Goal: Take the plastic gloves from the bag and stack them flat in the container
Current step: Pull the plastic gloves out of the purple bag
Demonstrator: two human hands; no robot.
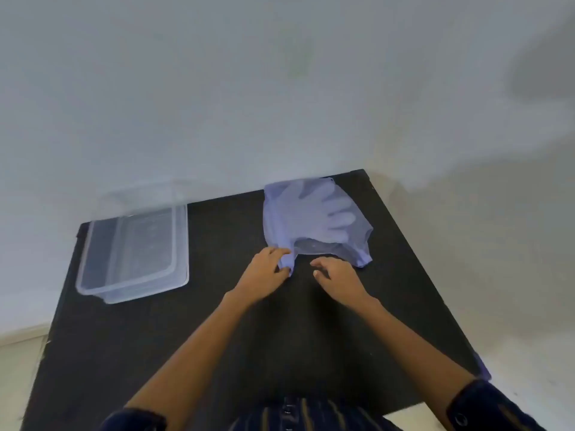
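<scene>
while the left hand [270, 269] pinched the near corner of the bag [314, 219] of gloves at the bench's [186, 353] far right, the right hand [337, 272] hovered loosely open beside it; the container [133, 241] sat far left.

Translucent plastic bag [314, 219], matt table [217, 331]

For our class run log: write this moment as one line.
left hand: gripping bag edge | right hand: open at mouth | container: empty

Matte black counter [186, 353]; clear colourless rectangular plastic container [93, 275]; translucent lavender-blue plastic bag [361, 244] (paler gloves [314, 213] inside); dark navy shirt sleeves [485, 405], thin ochre stripes.
</scene>
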